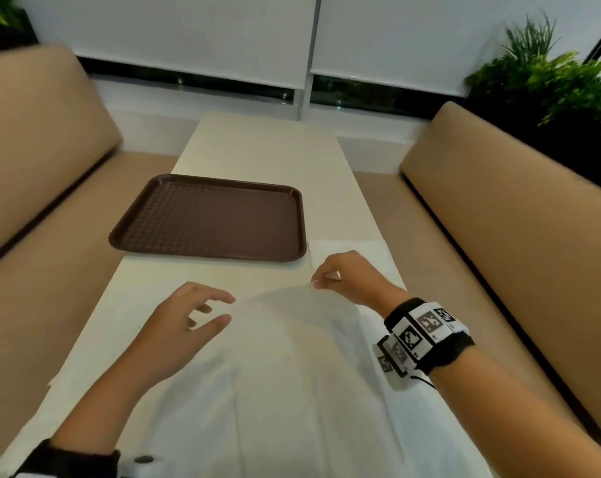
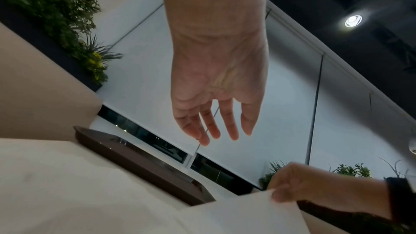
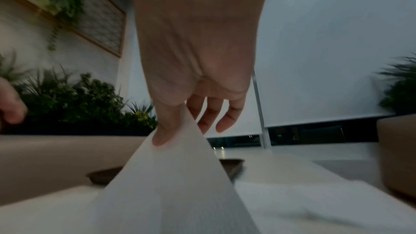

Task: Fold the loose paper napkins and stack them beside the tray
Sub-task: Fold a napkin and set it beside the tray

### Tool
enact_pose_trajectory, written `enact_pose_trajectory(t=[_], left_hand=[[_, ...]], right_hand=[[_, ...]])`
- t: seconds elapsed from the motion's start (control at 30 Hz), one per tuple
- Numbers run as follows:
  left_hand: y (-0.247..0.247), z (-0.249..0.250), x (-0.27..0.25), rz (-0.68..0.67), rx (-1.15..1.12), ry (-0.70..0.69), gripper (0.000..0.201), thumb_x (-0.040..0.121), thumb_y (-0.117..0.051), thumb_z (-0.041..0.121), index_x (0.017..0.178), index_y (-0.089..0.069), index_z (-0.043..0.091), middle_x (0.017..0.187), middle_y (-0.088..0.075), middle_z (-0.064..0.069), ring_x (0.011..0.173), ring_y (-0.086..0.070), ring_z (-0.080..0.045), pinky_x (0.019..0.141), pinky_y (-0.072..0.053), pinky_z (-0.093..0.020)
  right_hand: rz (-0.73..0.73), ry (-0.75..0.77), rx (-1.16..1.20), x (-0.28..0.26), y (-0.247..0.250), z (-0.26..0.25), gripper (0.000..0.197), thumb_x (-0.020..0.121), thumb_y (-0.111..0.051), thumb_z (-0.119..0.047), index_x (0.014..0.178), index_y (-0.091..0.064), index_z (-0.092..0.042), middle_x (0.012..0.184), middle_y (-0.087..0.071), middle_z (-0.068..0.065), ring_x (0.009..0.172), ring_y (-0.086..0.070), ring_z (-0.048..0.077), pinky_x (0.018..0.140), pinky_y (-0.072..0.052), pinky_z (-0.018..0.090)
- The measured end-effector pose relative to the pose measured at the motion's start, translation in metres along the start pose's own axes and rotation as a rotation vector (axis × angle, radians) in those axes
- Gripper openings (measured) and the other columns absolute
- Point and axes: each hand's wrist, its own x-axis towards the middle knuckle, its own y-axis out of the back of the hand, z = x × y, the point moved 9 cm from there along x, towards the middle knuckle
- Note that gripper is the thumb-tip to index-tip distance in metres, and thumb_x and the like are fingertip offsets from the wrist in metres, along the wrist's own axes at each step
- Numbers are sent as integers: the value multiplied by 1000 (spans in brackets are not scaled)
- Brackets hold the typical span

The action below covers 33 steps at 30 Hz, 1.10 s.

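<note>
A large white paper napkin (image 1: 285, 374) is lifted off the near end of the table. My right hand (image 1: 330, 274) pinches its far corner between thumb and forefinger, as the right wrist view shows on the napkin (image 3: 171, 175). My left hand (image 1: 206, 312) hovers just left of the raised sheet, fingers spread and relaxed, holding nothing; in its own view the left hand (image 2: 216, 131) hangs open above the table. The brown plastic tray (image 1: 209, 219) lies empty on the left half of the table, beyond both hands. Another white napkin (image 1: 354, 248) lies flat to the tray's right.
The cream table (image 1: 268, 150) runs away from me between two tan bench seats (image 1: 44, 139) (image 1: 499, 201). Green plants (image 1: 551, 88) stand behind the right bench. White roller blinds (image 1: 223, 32) cover the window at the far end.
</note>
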Motion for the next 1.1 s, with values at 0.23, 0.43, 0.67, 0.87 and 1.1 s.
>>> enact_pose_trajectory(t=[0.23, 0.43, 0.67, 0.87, 1.1], left_hand=[[29, 61, 7, 18, -81, -130, 71, 68, -71, 49, 129, -37, 55, 139, -35, 23, 126, -33, 5, 102, -28, -21], [34, 121, 36, -241, -129, -188, 33, 73, -79, 18, 104, -69, 25, 100, -73, 9, 97, -68, -11, 86, -56, -33], [67, 98, 45, -158, -568, -113, 31, 59, -78, 35, 87, -76, 25, 90, -75, 3, 86, -69, -15, 71, -57, -23], [16, 48, 27, -324, -1083, 152, 95, 44, -85, 62, 129, -56, 31, 127, -63, -7, 108, -65, -29, 83, -57, -45], [-23, 52, 17, -194, -888, 302, 110, 61, -57, 76, 147, 5, 46, 155, -21, 13, 143, -20, -17, 115, -19, -54]], right_hand=[[-32, 189, 208, -35, 85, -81, 8, 92, -60, -29, 96, -65, -23, 95, -64, -15, 91, -61, 5, 82, -47, 22], [138, 184, 408, -44, 149, -110, 13, 90, -62, -33, 101, -62, -26, 96, -64, -11, 82, -62, 8, 76, -51, 29], [-4, -59, 846, -53, 109, -65, 80, 68, -77, -15, 134, -33, -28, 99, -72, 5, 89, -71, 23, 75, -59, 40], [170, -114, 1169, -51, 93, -49, 80, 69, -73, -13, 137, -32, -21, 92, -72, 13, 81, -70, 27, 66, -59, 37], [221, -105, 1151, -49, 72, -59, 74, 72, -74, -14, 132, -33, -32, 89, -70, 9, 84, -68, 27, 76, -57, 40]])
